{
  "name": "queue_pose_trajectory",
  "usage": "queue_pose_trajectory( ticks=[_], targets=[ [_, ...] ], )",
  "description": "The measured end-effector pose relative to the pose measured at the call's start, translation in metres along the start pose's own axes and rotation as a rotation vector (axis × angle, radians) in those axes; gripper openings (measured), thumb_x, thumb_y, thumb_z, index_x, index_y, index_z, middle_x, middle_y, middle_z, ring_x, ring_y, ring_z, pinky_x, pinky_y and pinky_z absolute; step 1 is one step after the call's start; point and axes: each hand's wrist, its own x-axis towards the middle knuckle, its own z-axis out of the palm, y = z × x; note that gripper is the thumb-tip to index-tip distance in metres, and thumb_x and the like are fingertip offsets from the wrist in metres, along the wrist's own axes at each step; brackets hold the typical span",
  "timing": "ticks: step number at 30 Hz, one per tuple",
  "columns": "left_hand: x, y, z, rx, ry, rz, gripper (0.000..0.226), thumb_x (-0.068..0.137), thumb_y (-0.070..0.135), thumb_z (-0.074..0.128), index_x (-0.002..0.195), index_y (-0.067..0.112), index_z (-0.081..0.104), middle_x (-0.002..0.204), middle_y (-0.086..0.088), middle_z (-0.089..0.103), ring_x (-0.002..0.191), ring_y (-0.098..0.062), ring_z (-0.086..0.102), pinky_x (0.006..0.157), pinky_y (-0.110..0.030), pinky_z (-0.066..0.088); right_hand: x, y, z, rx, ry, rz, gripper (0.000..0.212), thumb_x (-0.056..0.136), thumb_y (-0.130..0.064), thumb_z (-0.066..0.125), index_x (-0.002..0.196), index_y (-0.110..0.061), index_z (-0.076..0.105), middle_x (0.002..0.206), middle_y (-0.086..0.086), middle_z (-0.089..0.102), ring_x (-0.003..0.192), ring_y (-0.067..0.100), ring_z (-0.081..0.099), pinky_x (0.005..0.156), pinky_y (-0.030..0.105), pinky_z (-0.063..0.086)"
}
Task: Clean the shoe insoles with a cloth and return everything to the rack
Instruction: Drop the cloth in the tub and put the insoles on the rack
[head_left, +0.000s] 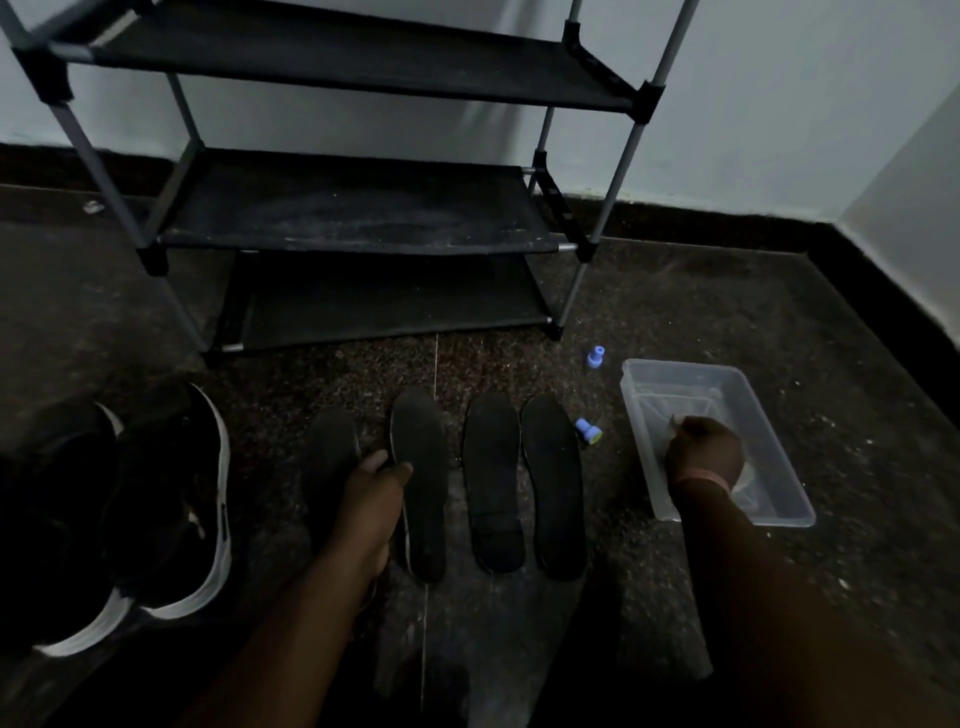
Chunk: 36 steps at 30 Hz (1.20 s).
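Note:
Several black insoles lie side by side on the dark floor: one at the left (330, 457), one beside it (422, 483), and two more to the right (493, 480) (553, 483). My left hand (371, 499) rests between the two left insoles, fingers straight, touching the second one's edge. My right hand (704, 449) is inside a clear plastic tub (779, 441), gripping a pale cloth (745, 475). The black shoe rack (353, 208) stands behind the insoles with bare shelves.
Two black shoes with white soles (171, 499) (57, 525) sit at the left. Two small blue plastic pieces (596, 357) (588, 430) lie on the floor between the rack and the tub. A wall corner closes the right side.

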Motion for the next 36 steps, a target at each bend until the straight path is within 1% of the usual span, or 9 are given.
queue_pose_trajectory(
  ticks=[5,12,15,19,23,25,27,30,36],
  targets=[
    [-0.011,0.000,-0.003,-0.068,-0.025,-0.011,0.046,0.101,0.011,0.055,0.146,0.012,0.046,0.120,-0.015,0.068,0.100,-0.024,0.068,0.074,-0.031,0.052,-0.010,-0.017,-0.001,-0.022,-0.009,-0.160,0.022,0.097,-0.021,0.057,0.109,-0.014,0.074,0.110,0.009,0.073,0.106,0.028,0.065,0.102,0.041,0.047],
    [-0.015,0.000,-0.004,-0.087,-0.081,0.006,0.044,0.103,0.005,0.050,0.146,0.005,0.043,0.112,-0.009,0.068,0.095,-0.017,0.066,0.072,-0.028,0.050,-0.001,-0.016,0.009,-0.120,-0.106,-0.235,0.026,0.098,-0.019,0.053,0.114,-0.010,0.072,0.111,0.015,0.070,0.106,0.031,0.064,0.100,0.041,0.047],
    [-0.012,-0.001,-0.001,-0.092,-0.085,0.017,0.044,0.103,0.004,0.049,0.147,0.006,0.042,0.103,-0.005,0.068,0.093,-0.017,0.065,0.071,-0.029,0.050,0.004,-0.023,0.012,-0.124,-0.023,-0.293,0.027,0.099,-0.020,0.050,0.115,-0.013,0.071,0.108,0.014,0.070,0.102,0.029,0.065,0.096,0.037,0.048],
    [-0.007,-0.005,0.001,-0.113,-0.081,0.024,0.041,0.103,0.003,0.049,0.143,0.007,0.045,0.098,-0.005,0.068,0.089,-0.017,0.065,0.072,-0.029,0.050,0.010,-0.025,-0.006,0.157,0.141,-0.072,0.030,0.098,-0.030,0.055,0.104,-0.009,0.075,0.101,0.011,0.074,0.099,0.028,0.067,0.093,0.034,0.051],
    [-0.007,-0.006,-0.002,-0.107,-0.061,0.036,0.042,0.102,0.003,0.051,0.143,0.007,0.045,0.099,-0.007,0.067,0.090,-0.018,0.065,0.073,-0.029,0.050,0.032,-0.025,-0.048,0.262,-0.084,0.319,0.037,0.088,-0.016,0.065,0.120,0.002,0.063,0.119,0.019,0.066,0.110,0.036,0.063,0.092,0.040,0.053],
    [-0.005,-0.007,-0.001,-0.100,-0.058,0.042,0.043,0.102,0.003,0.051,0.144,0.008,0.045,0.109,-0.012,0.068,0.097,-0.022,0.065,0.076,-0.030,0.050,0.037,-0.013,-0.065,0.199,-0.150,0.318,0.035,0.074,-0.011,0.075,0.106,0.002,0.068,0.111,0.017,0.069,0.103,0.035,0.064,0.093,0.046,0.055],
    [-0.003,-0.006,0.003,-0.085,-0.071,0.054,0.043,0.103,0.004,0.050,0.145,0.009,0.046,0.125,-0.017,0.065,0.106,-0.025,0.063,0.082,-0.032,0.050,0.032,0.004,-0.079,0.145,-0.158,0.232,0.015,0.070,-0.014,0.078,0.080,-0.003,0.075,0.089,0.012,0.074,0.085,0.029,0.068,0.083,0.036,0.058],
    [-0.005,-0.007,0.012,-0.064,-0.067,0.082,0.041,0.103,0.002,0.048,0.143,0.009,0.048,0.131,-0.016,0.063,0.106,-0.024,0.062,0.082,-0.031,0.050,0.015,0.017,-0.089,0.183,-0.203,0.105,0.012,0.078,-0.002,0.074,0.091,-0.001,0.077,0.076,0.006,0.069,0.062,0.010,0.058,0.059,0.017,0.048],
    [-0.010,-0.012,0.009,-0.076,-0.044,0.092,0.048,0.102,-0.004,0.044,0.149,0.004,0.039,0.138,-0.017,0.056,0.111,-0.027,0.058,0.092,-0.038,0.047,0.024,0.028,-0.054,0.061,-0.164,0.018,0.018,0.083,-0.030,0.073,0.091,-0.016,0.080,0.085,0.006,0.077,0.087,0.024,0.072,0.087,0.035,0.056]
  ],
)
